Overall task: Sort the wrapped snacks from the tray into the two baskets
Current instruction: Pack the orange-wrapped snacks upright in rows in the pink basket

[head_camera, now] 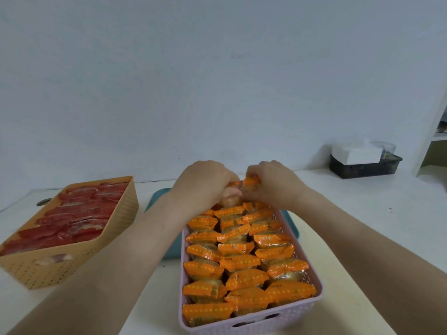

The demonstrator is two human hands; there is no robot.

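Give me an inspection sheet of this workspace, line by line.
Surface: white table, mostly bare.
Job's things: teal tray under the pink basket, which is packed with orange snacks; yellow basket holds red snacks.
Clutter: dark box with a white box on it, far right.
Grippers: left hand and right hand each grip orange snacks at the pink basket's far end.
Cables: nothing seen.
Surroundings: plain wall; white shelf at right.

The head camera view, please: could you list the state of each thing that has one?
pink basket: nearly full of orange snacks
yellow basket: packed with red snacks
teal tray: under the pink basket
left hand: grasping an orange snack
right hand: pinching an orange snack
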